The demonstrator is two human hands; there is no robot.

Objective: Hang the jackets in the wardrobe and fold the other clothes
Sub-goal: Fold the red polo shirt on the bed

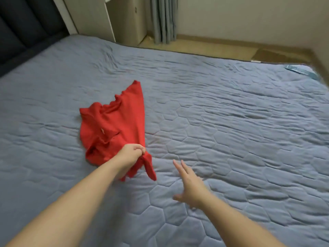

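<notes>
Left hand [130, 152] grips bunched red garment [114, 125] mid-bed [231, 139]; right hand [191, 188] hovers beside, fingers spread.

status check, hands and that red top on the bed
Left hand grips red top, bunched on bed. Right hand open, apart from it. Nothing in the way.

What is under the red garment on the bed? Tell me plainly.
The red garment lies crumpled on the grey quilted mattress, which shows all round it. The left hand grips its near end. Anything beneath the bunched cloth is covered.
</notes>
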